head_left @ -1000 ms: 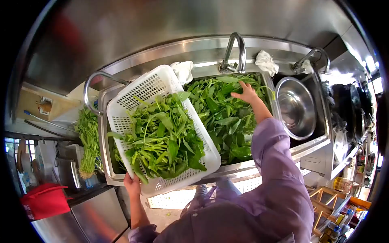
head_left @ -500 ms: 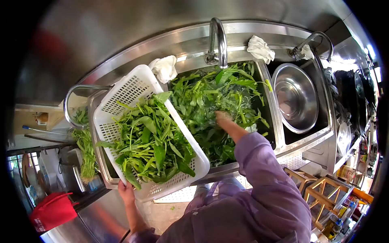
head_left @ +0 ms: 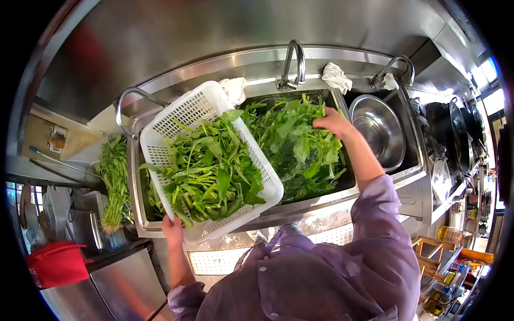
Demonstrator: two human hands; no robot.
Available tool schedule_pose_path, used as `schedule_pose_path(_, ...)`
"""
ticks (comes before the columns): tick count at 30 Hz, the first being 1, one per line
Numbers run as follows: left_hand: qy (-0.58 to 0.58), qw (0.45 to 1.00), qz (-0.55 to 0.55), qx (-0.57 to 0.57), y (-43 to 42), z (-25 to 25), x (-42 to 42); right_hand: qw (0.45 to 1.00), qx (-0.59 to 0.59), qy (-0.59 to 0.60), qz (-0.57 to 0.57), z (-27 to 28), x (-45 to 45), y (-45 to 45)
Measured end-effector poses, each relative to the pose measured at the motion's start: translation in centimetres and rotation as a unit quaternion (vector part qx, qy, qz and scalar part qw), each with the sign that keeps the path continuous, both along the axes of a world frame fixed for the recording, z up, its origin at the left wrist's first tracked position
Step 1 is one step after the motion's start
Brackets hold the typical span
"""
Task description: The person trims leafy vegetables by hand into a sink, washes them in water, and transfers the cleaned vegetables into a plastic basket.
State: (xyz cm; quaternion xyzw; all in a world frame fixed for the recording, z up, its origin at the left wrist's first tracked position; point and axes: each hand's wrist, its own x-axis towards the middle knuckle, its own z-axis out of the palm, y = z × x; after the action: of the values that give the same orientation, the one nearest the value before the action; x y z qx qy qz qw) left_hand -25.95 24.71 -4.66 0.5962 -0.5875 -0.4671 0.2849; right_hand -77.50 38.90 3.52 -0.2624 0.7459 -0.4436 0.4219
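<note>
My left hand (head_left: pixel 172 231) grips the near left edge of a white perforated plastic basket (head_left: pixel 270 179). Cut leafy greens (head_left: pixel 214 171), which look like water spinach, are heaped inside it. The basket sits tilted across the left sink basin and partly over the middle one. In the middle basin, more of the same greens (head_left: pixel 300 160) lie in water. My right hand (head_left: pixel 334 123) is closed on a bunch of them at the basin's right side, its fingertips partly hidden by leaves.
A steel bowl (head_left: pixel 377 134) stands in the right basin. Curved taps (head_left: pixel 293 59) and white cloths (head_left: pixel 336 77) line the back ledge. Uncut greens (head_left: pixel 115 187) lie left of the sink, above a red bag (head_left: pixel 58 263). Wooden stools (head_left: pixel 428 254) stand on the floor at right.
My right hand has moved from the water in mid-basin to the upper right, raising greens with it. The left hand stays on the basket's edge. The whole view has shifted slightly.
</note>
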Motion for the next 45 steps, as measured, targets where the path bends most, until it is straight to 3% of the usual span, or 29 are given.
schedule_pose_path(3, 0.026, 1.000, -0.002, -0.017, -0.3, -1.5, 0.5, 0.999, 0.009, 0.051, 0.016, 8.2, 3.4, -0.7)
schedule_pose_path(5, 0.014, 1.000, 0.010, -0.015, 0.4, 0.4, -0.4, 0.996, -0.068, 0.051, 0.011, 12.5, 6.3, -1.4)
schedule_pose_path(11, -0.033, 0.998, -0.001, -0.057, 0.4, 1.1, -0.9, 0.971, -0.214, -0.070, 0.080, 17.6, 13.6, -7.0)
schedule_pose_path(13, -0.070, 0.995, -0.012, -0.074, 0.4, 1.1, -0.9, 0.950, -0.254, -0.142, 0.117, 16.7, 16.0, -9.1)
schedule_pose_path(14, -0.079, 0.993, -0.017, -0.082, 0.2, 0.5, -0.6, 0.959, -0.219, -0.134, 0.123, 12.5, 15.3, -11.5)
schedule_pose_path(15, -0.087, 0.992, -0.024, -0.091, 0.0, 0.0, -0.3, 0.995, -0.062, -0.005, 0.076, 15.3, 18.3, -9.9)
schedule_pose_path(16, -0.085, 0.992, -0.034, -0.091, -0.1, -0.6, -0.1, 0.984, -0.050, -0.011, 0.168, 9.9, 17.6, -12.3)
schedule_pose_path(17, -0.023, 0.997, -0.029, -0.061, -0.2, -1.2, 0.4, 0.977, 0.032, 0.092, 0.189, 10.3, 19.4, -11.4)
schedule_pose_path(19, 0.044, 0.998, -0.033, -0.030, -0.3, -2.0, 0.7, 0.932, 0.086, 0.153, 0.319, 5.7, 19.5, -10.3)
schedule_pose_path(20, 0.049, 0.998, -0.038, -0.031, -0.2, -1.6, 0.6, 0.897, 0.034, 0.315, 0.309, 4.8, 19.6, -8.5)
schedule_pose_path(22, 0.020, 0.998, -0.057, 0.001, 0.4, -0.2, 0.5, 0.920, -0.007, 0.327, 0.217, 4.9, 16.6, -4.8)
schedule_pose_path(24, -0.011, 0.998, -0.056, -0.010, 1.0, 0.6, 0.0, 0.930, 0.076, 0.322, 0.161, 3.5, 10.6, -2.8)
schedule_pose_path(25, -0.018, 0.998, -0.053, -0.006, 1.3, 1.3, -0.2, 0.908, 0.134, 0.385, 0.100, 2.6, 7.5, -1.6)
schedule_pose_path(27, -0.012, 0.998, -0.053, -0.011, 2.3, 2.2, -0.8, 0.811, 0.253, 0.527, 0.035, -4.6, -0.7, -0.6)
schedule_pose_path(29, -0.045, 0.998, -0.045, 0.026, 3.0, 2.4, -0.8, 0.788, 0.265, 0.556, 0.018, -9.9, -6.5, 0.5)
schedule_pose_path(34, -0.126, 0.980, -0.057, 0.140, 4.2, 4.0, -1.4, 0.788, 0.327, 0.514, 0.086, -12.9, -7.3, -0.8)
schedule_pose_path(35, -0.056, 0.986, -0.066, 0.142, 4.4, 3.8, -1.4, 0.779, 0.343, 0.511, 0.119, -13.1, -6.4, -1.4)
schedule_pose_path(36, -0.059, 0.986, -0.056, 0.144, 4.4, 4.2, -1.3, 0.768, 0.358, 0.508, 0.152, -13.3, -5.3, -1.8)
schedule_pose_path(38, -0.124, 0.971, -0.066, 0.193, 4.3, 5.0, -1.2, 0.807, 0.376, 0.417, 0.182, -12.9, -3.3, -1.6)
schedule_pose_path(39, -0.085, 0.975, -0.044, 0.199, 4.7, 5.1, -1.5, 0.819, 0.395, 0.366, 0.199, -12.8, -2.6, -1.4)
schedule_pose_path(45, -0.086, 0.976, -0.003, 0.202, 5.8, 5.5, -1.7, 0.802, 0.377, 0.274, 0.374, -14.6, 0.0, 1.0)
